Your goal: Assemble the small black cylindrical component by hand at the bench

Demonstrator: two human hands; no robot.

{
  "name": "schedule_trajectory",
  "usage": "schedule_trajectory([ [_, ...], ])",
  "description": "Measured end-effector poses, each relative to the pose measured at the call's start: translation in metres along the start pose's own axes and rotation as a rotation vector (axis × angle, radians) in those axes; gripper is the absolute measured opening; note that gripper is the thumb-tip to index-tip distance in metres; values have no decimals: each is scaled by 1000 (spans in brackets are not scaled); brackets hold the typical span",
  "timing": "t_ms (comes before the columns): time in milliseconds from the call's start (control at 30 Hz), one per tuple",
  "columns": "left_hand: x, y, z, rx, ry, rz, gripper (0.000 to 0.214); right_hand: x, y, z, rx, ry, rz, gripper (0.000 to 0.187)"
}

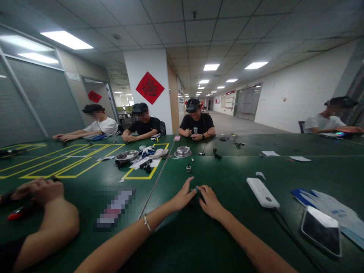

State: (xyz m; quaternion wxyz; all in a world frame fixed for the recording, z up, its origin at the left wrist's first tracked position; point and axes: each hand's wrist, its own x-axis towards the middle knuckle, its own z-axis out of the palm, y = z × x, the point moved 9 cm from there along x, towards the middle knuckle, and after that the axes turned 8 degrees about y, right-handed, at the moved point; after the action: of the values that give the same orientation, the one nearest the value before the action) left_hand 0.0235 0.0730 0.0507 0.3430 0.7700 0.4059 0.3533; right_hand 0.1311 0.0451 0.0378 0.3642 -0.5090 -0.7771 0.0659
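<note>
My left hand (184, 196) and my right hand (209, 201) rest together on the green table (199, 242), fingertips meeting around a small dark object (197, 192) that I cannot make out. Both hands have their fingers curled in on it. A bracelet sits on my left wrist. A small dark upright part (188, 167) stands on the table just beyond my hands.
A white power bank (262, 192) with a cable, a phone (321, 229) and white-blue gloves (332, 210) lie to the right. Metal bowls (127, 155) (182, 151) and small parts sit farther off. A neighbour's arm (48, 223) lies at left. Several people sit across the table.
</note>
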Motion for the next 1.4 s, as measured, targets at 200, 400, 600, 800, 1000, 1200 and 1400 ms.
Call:
schedule_trajectory([
  [200,-12,0,-4,135,-77,118,81,0,-5,1,-50,-11,-59,44],
  [400,-19,-1,-18,332,76,189,58,2,-15,-5,-47,-53,-31,31],
  [600,-35,35,0,710,-157,463,33,4,-17,-1,-104,-62,-73,24],
  [800,-47,42,17,744,-265,596,28,6,-15,5,-92,-91,-96,18],
  [1000,-34,20,-3,423,-6,253,25,7,-5,-19,271,156,67,26],
  [1200,-32,14,1,383,34,226,27,4,-15,-32,343,257,21,33],
  [1400,-31,16,5,477,7,263,20,4,-27,-30,282,206,-66,27],
])
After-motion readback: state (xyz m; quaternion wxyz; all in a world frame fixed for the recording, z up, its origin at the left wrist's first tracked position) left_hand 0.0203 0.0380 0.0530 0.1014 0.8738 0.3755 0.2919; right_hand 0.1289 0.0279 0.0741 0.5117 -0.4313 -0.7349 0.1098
